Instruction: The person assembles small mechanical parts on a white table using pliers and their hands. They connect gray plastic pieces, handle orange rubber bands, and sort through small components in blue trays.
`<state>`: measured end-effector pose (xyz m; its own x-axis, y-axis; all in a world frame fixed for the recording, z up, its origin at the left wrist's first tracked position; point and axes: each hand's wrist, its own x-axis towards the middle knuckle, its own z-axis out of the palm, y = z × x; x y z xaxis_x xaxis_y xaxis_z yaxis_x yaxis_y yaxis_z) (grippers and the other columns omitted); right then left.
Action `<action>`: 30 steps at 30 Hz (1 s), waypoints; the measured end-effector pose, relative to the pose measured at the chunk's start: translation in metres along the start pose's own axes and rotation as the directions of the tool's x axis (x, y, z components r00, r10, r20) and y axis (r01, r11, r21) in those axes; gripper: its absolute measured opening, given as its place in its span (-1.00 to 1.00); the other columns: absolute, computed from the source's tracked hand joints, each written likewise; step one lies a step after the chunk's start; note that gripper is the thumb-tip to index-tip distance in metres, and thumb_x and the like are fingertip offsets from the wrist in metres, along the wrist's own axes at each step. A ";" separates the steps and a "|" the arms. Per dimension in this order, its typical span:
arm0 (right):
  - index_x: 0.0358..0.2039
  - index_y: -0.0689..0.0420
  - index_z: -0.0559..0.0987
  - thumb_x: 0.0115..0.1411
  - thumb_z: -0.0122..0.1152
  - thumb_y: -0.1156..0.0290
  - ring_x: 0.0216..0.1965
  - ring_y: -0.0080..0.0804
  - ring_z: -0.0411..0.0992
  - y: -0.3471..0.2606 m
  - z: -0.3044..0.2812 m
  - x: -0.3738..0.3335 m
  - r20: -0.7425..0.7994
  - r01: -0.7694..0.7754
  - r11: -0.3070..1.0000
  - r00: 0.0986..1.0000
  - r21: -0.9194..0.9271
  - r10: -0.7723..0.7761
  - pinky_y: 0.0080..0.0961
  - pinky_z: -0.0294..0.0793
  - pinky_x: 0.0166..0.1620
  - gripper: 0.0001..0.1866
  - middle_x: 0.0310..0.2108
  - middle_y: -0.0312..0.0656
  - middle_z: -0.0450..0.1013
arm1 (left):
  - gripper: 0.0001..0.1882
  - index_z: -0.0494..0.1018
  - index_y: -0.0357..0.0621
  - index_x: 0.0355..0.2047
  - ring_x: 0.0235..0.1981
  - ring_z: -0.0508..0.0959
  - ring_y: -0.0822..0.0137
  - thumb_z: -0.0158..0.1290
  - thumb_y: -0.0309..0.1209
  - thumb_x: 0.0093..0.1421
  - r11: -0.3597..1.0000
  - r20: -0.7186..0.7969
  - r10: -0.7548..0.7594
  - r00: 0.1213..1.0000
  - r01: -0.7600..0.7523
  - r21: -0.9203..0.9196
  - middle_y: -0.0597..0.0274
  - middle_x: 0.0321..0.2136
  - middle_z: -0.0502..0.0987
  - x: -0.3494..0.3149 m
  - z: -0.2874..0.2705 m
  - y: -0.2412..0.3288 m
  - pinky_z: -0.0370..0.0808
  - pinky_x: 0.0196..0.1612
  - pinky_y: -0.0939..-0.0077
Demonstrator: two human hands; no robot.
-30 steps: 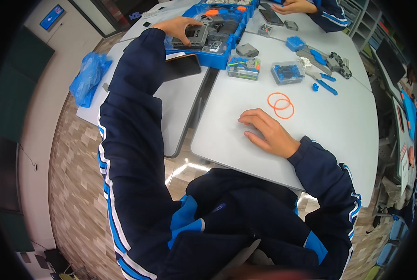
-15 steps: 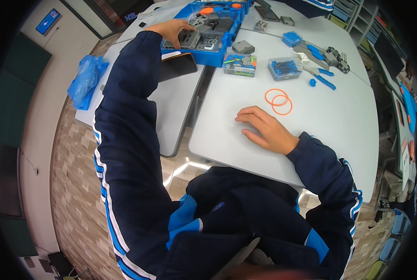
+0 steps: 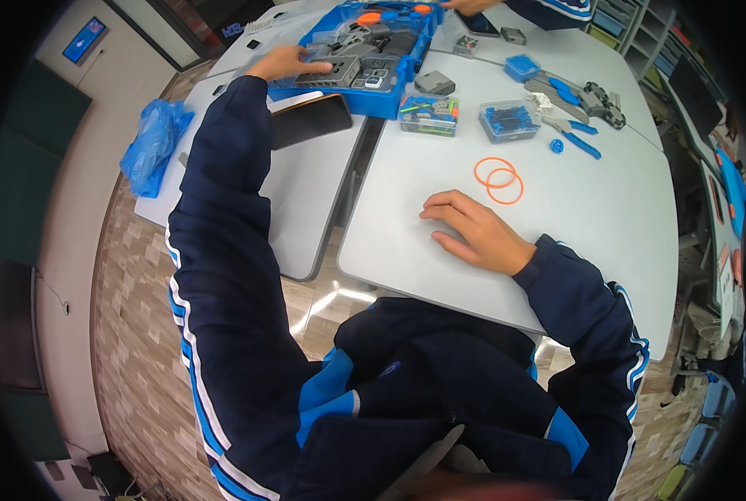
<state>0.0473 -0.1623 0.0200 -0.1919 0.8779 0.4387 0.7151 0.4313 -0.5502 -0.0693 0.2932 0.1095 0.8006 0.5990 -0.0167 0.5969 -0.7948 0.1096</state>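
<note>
Tabletop (image 3: 607, 234): white.
Storage case (image 3: 373, 105): blue, holding gray parts (image 3: 400, 42).
Left grip (image 3: 286, 64): thumb at controller brick (image 3: 335, 77); cannot tell whether grasping.
Right grip (image 3: 483, 235): released, resting on tabletop.
Controller brick: gray, inside case's near side.
Rings (image 3: 501, 169): orange, overlapping, beyond right grip.

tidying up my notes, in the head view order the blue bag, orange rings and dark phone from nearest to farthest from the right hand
1. Orange rings, just beyond the right hand
2. Dark phone, to its left
3. Blue bag, far left
</note>
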 end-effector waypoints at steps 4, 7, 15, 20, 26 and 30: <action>-0.05 0.17 0.50 0.18 0.24 0.50 0.01 -0.18 0.42 0.000 0.001 0.000 0.018 -0.005 1.000 1.000 -0.010 0.005 -0.37 0.45 0.05 -0.69 -0.01 -0.15 0.38 | 0.28 0.32 -0.40 0.23 0.16 0.43 -0.21 0.22 0.50 -0.22 0.994 0.067 0.012 0.998 -0.004 -0.105 -0.38 0.11 0.41 -0.002 0.009 0.004 0.33 0.23 0.09; -0.05 0.17 0.50 0.18 0.24 0.50 0.00 -0.18 0.41 0.001 0.000 0.001 -0.002 0.024 1.000 1.000 -0.011 -0.024 -0.36 0.45 0.05 -0.70 -0.02 -0.15 0.38 | 0.33 0.19 -0.40 0.31 0.25 0.34 -0.21 0.22 0.49 -0.19 0.989 0.083 -0.021 0.996 0.033 -0.143 -0.40 0.21 0.30 -0.004 0.014 0.011 0.25 0.30 0.10; -0.05 0.17 0.50 0.19 0.24 0.50 0.00 -0.17 0.42 0.007 0.005 -0.004 -0.017 0.054 0.997 0.998 -0.049 -0.054 -0.35 0.45 0.06 -0.70 -0.01 -0.14 0.38 | 0.32 -0.13 -0.42 0.42 0.43 0.04 -0.07 0.02 0.48 0.04 0.987 0.238 -0.055 0.970 0.088 -0.131 -0.34 0.38 0.03 -0.013 0.012 0.024 -0.05 0.44 0.24; -0.06 0.16 0.52 0.17 0.26 0.51 -0.01 -0.19 0.43 0.002 0.004 -0.007 -0.041 0.078 0.993 0.996 -0.094 -0.082 -0.35 0.47 0.03 -0.70 -0.02 -0.15 0.40 | 0.20 0.20 -0.44 0.25 0.17 0.40 -0.04 0.06 0.49 0.01 0.993 0.359 -0.097 0.928 0.117 -0.035 -0.26 0.17 0.35 0.010 0.001 0.024 0.30 0.26 0.16; -0.17 0.15 0.56 0.11 0.30 0.52 -0.12 -0.20 0.47 0.019 -0.024 -0.018 -0.247 0.059 0.950 0.959 -0.307 -0.139 -0.37 0.50 -0.10 -0.76 -0.17 -0.18 0.48 | -0.04 0.28 -0.16 0.25 0.18 0.45 -0.07 0.14 0.33 0.09 0.990 0.203 -0.097 0.974 0.074 0.118 -0.16 0.14 0.43 0.013 0.004 0.031 0.47 0.13 0.14; -0.26 0.13 0.59 0.11 0.31 0.50 -0.21 -0.17 0.48 0.067 -0.070 -0.034 -0.554 -0.203 0.854 0.825 -0.479 -0.114 -0.35 0.53 -0.18 -0.84 -0.29 -0.14 0.48 | -0.33 0.40 -0.25 0.14 0.08 0.49 -0.08 0.25 -0.07 0.15 0.977 -0.255 0.208 0.944 -0.191 0.089 -0.16 0.05 0.49 -0.023 0.017 0.044 0.42 0.11 0.17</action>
<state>0.1489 -0.1778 0.0185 0.1321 0.5594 0.8183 0.9717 0.0900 -0.2184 -0.0603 0.2429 0.0977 0.8668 0.4251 0.2608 0.4349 -0.9002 0.0218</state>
